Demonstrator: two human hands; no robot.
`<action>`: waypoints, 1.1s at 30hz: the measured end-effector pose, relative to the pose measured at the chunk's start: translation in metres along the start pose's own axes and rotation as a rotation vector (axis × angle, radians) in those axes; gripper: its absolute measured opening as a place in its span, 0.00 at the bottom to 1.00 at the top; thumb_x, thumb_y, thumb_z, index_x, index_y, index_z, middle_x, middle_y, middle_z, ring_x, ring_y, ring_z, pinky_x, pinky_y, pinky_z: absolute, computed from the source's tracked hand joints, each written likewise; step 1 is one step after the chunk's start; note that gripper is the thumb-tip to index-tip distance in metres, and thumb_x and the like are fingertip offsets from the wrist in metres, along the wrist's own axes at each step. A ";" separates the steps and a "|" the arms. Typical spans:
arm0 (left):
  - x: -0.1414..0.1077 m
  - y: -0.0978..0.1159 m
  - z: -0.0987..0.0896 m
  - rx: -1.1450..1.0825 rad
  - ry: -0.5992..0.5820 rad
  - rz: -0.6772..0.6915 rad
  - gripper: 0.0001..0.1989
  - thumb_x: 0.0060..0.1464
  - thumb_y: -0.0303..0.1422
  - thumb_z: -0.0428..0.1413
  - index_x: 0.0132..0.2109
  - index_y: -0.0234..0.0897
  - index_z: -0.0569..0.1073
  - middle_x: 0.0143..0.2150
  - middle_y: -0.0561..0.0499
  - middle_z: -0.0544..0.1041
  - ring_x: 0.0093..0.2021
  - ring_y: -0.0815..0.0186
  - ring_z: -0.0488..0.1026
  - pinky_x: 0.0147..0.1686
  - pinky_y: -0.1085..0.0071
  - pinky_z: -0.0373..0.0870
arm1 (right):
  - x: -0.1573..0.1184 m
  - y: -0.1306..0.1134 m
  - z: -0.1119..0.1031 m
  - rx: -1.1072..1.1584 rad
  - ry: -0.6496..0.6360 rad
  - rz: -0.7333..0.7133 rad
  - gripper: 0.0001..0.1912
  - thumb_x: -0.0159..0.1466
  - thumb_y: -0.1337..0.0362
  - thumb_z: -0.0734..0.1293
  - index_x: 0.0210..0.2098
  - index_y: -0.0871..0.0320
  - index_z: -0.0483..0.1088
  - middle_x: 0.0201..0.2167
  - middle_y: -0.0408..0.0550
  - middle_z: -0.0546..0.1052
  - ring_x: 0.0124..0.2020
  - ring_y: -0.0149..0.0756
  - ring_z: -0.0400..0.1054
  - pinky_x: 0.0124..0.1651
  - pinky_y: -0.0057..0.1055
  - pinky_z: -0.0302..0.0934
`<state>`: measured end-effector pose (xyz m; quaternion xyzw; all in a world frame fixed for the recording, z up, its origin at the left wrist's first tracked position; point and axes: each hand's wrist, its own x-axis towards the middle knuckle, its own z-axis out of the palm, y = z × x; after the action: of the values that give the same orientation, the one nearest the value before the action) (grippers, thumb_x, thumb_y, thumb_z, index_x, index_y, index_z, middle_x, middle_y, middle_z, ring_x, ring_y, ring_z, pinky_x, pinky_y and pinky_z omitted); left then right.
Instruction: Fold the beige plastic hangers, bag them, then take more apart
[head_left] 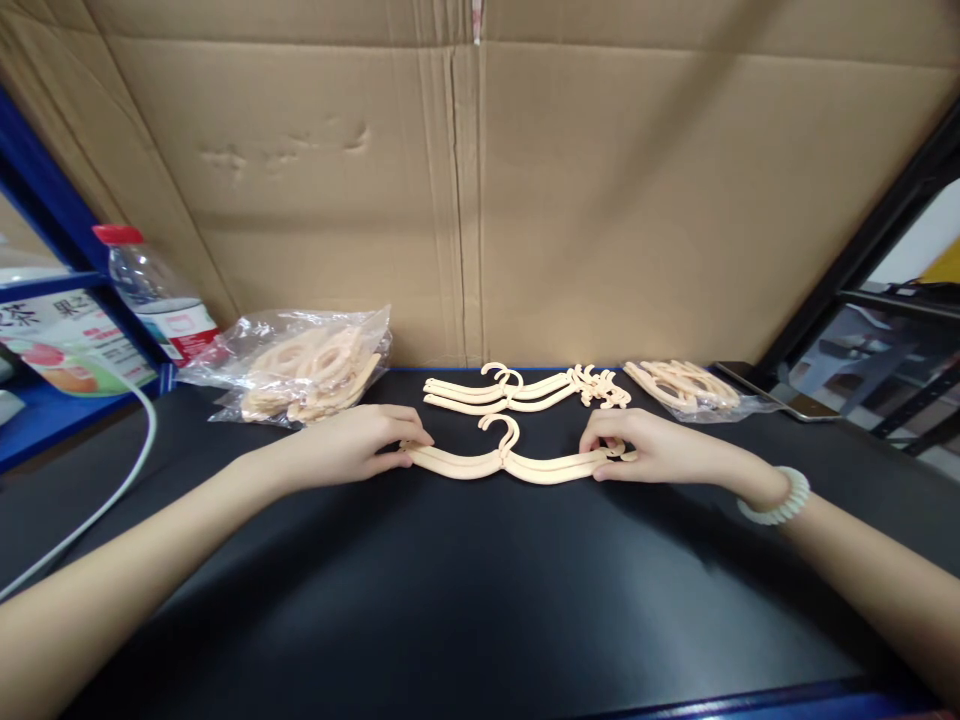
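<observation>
A cream-coloured plastic hanger (pixel 551 469) with a curved hook lies across the middle of the black table. My left hand (pixel 367 443) pinches its left end between thumb and fingers. At the other end, my right hand (pixel 645 447) has its fingers closed round the tip, where small cream pieces stick out beside the palm. Just behind this hanger lie more cream hangers (pixel 461 393) side by side, hooks toward the back. Several small curled cream pieces (pixel 604 388) are heaped at their right end.
Clear bags of cream parts lie at the back left (pixel 319 365) and back right (pixel 686 387). A dark flat device (pixel 776 392) is beside the right bag. A red-capped bottle (pixel 161 295) and a white cable (pixel 142 445) are on the left. Cardboard (pixel 337 200) stands behind.
</observation>
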<state>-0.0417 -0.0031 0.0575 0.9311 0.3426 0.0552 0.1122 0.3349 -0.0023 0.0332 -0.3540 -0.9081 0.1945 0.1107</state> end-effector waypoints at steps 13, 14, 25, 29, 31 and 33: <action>-0.001 -0.008 -0.005 -0.113 -0.073 -0.046 0.09 0.59 0.34 0.55 0.45 0.40 0.78 0.43 0.49 0.77 0.43 0.62 0.74 0.43 0.71 0.69 | 0.001 0.001 0.000 0.010 0.005 -0.008 0.11 0.63 0.57 0.67 0.38 0.59 0.72 0.34 0.47 0.72 0.32 0.34 0.63 0.34 0.30 0.57; -0.001 -0.009 -0.005 -0.111 -0.070 -0.050 0.10 0.59 0.34 0.55 0.45 0.40 0.78 0.43 0.49 0.77 0.43 0.62 0.75 0.43 0.71 0.69 | 0.001 0.000 0.000 0.011 0.008 -0.009 0.11 0.63 0.57 0.67 0.38 0.59 0.72 0.34 0.47 0.72 0.32 0.34 0.63 0.35 0.30 0.57; -0.001 -0.015 -0.004 -0.090 -0.047 -0.045 0.11 0.57 0.34 0.57 0.46 0.40 0.78 0.42 0.49 0.78 0.42 0.62 0.75 0.43 0.71 0.70 | 0.002 0.005 0.001 0.016 0.026 -0.029 0.16 0.63 0.51 0.67 0.39 0.58 0.73 0.34 0.47 0.72 0.33 0.35 0.64 0.36 0.31 0.58; -0.001 -0.018 -0.006 -0.113 -0.063 -0.089 0.15 0.56 0.39 0.58 0.48 0.40 0.77 0.45 0.48 0.78 0.45 0.61 0.75 0.45 0.70 0.70 | 0.001 0.013 -0.002 0.051 0.142 -0.013 0.20 0.59 0.48 0.70 0.43 0.57 0.74 0.40 0.49 0.75 0.41 0.41 0.68 0.43 0.35 0.61; -0.001 -0.021 -0.007 -0.136 -0.054 -0.143 0.16 0.56 0.42 0.58 0.49 0.41 0.77 0.47 0.48 0.78 0.46 0.60 0.75 0.46 0.69 0.71 | 0.001 0.021 -0.004 0.102 0.273 0.052 0.19 0.61 0.49 0.67 0.42 0.57 0.74 0.41 0.50 0.76 0.41 0.41 0.69 0.42 0.36 0.62; -0.001 -0.024 -0.006 -0.155 -0.041 -0.187 0.17 0.57 0.44 0.56 0.48 0.41 0.77 0.48 0.48 0.79 0.47 0.59 0.75 0.46 0.69 0.71 | 0.001 0.029 -0.006 0.153 0.378 0.128 0.18 0.63 0.49 0.64 0.41 0.57 0.74 0.40 0.50 0.77 0.38 0.41 0.70 0.38 0.36 0.62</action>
<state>-0.0581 0.0151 0.0576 0.8846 0.4203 0.0520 0.1955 0.3533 0.0196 0.0263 -0.4316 -0.8294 0.1998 0.2930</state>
